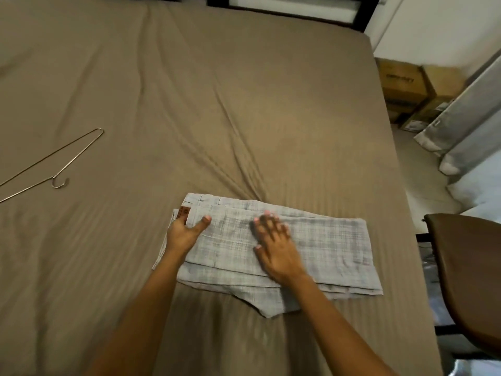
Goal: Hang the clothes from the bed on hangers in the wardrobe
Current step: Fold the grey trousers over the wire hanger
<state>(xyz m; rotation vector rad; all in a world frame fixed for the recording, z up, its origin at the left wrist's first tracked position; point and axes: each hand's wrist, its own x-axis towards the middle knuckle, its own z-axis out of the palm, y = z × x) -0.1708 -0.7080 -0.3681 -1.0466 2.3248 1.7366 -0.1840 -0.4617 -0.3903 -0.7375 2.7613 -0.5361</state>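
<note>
Folded light grey checked trousers (325, 248) lie on the brown bed (217, 104), near its front right part. My left hand (184, 232) is at the waistband end; its thumb lies on top and its fingers are tucked under the fabric edge, gripping it. My right hand (276, 245) rests flat on the middle of the trousers with straight, spread fingers. A bare metal wire hanger (51, 161) lies on the sheet far to the left, apart from both hands.
A brown chair (466, 270) stands at the bed's right edge. Cardboard boxes (406, 88) and a grey curtain (466, 115) are on the floor at the far right. The wardrobe is not in view.
</note>
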